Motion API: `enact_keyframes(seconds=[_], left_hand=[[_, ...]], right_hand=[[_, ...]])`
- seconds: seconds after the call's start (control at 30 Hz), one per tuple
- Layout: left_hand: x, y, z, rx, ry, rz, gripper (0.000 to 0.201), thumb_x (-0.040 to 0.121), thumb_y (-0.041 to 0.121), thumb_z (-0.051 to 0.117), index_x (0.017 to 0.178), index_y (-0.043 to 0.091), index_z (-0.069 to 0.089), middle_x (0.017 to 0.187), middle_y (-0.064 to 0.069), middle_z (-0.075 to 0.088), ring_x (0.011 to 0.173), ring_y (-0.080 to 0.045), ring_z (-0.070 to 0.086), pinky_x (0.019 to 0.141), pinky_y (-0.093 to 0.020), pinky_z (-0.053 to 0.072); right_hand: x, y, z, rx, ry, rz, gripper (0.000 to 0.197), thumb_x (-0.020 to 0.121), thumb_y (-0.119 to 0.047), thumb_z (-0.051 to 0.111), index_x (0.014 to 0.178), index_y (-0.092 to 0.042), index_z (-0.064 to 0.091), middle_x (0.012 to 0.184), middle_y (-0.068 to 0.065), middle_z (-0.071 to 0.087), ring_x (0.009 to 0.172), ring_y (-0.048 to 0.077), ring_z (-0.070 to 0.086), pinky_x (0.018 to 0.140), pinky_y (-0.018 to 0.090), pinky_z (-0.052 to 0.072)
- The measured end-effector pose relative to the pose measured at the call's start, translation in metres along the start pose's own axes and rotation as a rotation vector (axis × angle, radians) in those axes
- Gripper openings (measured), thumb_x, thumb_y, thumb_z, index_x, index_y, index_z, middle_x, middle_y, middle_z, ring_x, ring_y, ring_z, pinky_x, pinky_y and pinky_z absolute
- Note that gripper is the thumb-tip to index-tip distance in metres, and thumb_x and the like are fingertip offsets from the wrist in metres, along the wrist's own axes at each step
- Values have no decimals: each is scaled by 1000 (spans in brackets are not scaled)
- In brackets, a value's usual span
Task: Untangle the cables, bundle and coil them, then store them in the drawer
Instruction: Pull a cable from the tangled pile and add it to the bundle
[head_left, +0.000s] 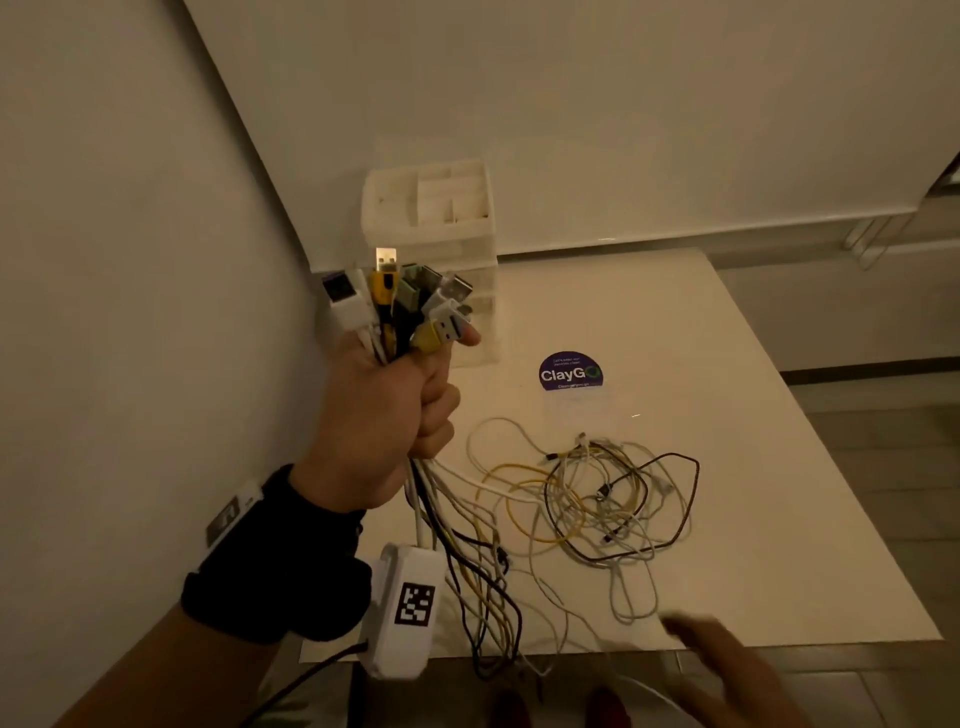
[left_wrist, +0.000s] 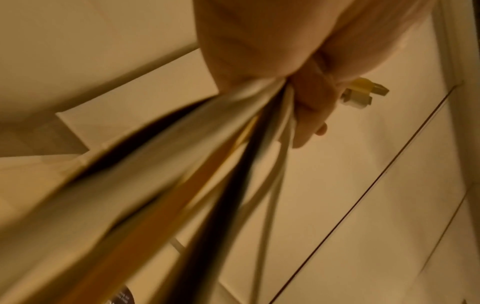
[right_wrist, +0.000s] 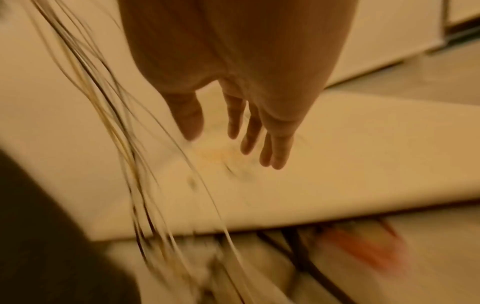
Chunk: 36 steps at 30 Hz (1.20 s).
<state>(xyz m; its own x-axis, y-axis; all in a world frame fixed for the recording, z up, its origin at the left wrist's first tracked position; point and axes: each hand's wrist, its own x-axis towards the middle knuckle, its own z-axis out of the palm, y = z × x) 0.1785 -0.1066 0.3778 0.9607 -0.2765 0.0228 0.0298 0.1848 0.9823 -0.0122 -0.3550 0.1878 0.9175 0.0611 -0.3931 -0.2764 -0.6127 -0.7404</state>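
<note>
My left hand (head_left: 395, 410) is raised above the table's left side and grips a bunch of cables (head_left: 457, 525) in its fist, their USB plugs (head_left: 400, 296) fanned out above the thumb. In the left wrist view the fingers (left_wrist: 309, 115) curl round the white, yellow and black cords (left_wrist: 233, 168). The cords trail down to a loose tangle (head_left: 608, 499) of white, yellow and black cable on the white table (head_left: 727, 545). My right hand (head_left: 727, 660) hovers blurred at the table's near edge, fingers (right_wrist: 249, 131) straight and holding nothing. A white plastic drawer unit (head_left: 436, 223) stands at the back left.
A purple ClayGo sticker (head_left: 570, 371) sits on the table behind the tangle. Walls close in on the left and behind. Some cords hang over the table's near edge (head_left: 498, 654). Tiled floor lies to the right and red footwear (head_left: 608, 706) shows below.
</note>
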Motion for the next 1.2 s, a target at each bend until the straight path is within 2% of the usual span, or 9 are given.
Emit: enact_keyframes(seconds=[0.1,0.2,0.33,0.47,0.6,0.67,0.73,1.0,1.2], left_hand=[[-13,-7,7,11,-19,-2,42,100,3,39,72,20,67,52,-3,18,36,-9,15,40,-14,18],[-24,-11,13,-3,-34,-5,44,98,-1,39,72,19,68,53,-4,19,37,-10,16,40,-14,21],[-38,-14,12,-23,-36,16,45,98,-1,42,70,22,68,50,-2,22,36,-9,18,39,-13,23],[-33,-14,-1,-75,25,12,36,100,3,40,76,15,63,50,1,22,36,-7,17,39,-12,22],[-26,-13,-10,-132,71,24,38,102,8,40,74,18,64,53,0,19,37,-7,16,39,-12,21],[-25,-9,-14,-150,77,38,39,102,12,41,73,21,65,54,0,20,37,-6,16,39,-13,20],[-24,0,-21,-178,80,77,35,102,12,41,77,19,64,53,2,22,37,-5,16,39,-12,20],[-26,15,-36,-270,39,210,20,96,27,48,81,17,58,51,6,25,35,-3,18,39,-11,22],[-19,7,-41,-217,78,156,18,88,32,53,82,16,56,50,6,24,36,-4,16,38,-11,20]], right_hand=[[22,-93,-16,185,123,-316,68,78,-39,67,140,-37,37,140,-25,44,133,-1,40,109,28,35],[46,-168,-16,87,9,-573,65,79,-23,66,137,-29,39,135,-20,48,123,-2,45,102,18,37],[74,-197,21,129,-159,-568,6,86,-23,68,85,-17,66,81,0,68,73,16,63,74,41,54],[89,-171,54,332,-213,-453,47,92,-22,62,47,-34,54,48,-10,53,48,7,47,58,23,40],[95,-145,76,372,-241,-379,41,84,-47,63,53,-20,62,52,3,61,52,14,56,60,23,46],[104,-130,85,326,-268,-318,64,77,-63,63,65,0,65,63,18,67,58,23,63,62,30,53],[110,-109,94,242,-336,-272,73,72,-69,64,69,5,62,66,15,66,60,19,62,65,32,52],[117,-36,138,50,-379,-79,97,54,-91,55,66,6,52,57,4,44,58,15,48,63,27,39],[128,-5,153,-169,-455,-2,88,43,-102,38,69,-20,55,72,0,57,76,21,62,76,34,49]])
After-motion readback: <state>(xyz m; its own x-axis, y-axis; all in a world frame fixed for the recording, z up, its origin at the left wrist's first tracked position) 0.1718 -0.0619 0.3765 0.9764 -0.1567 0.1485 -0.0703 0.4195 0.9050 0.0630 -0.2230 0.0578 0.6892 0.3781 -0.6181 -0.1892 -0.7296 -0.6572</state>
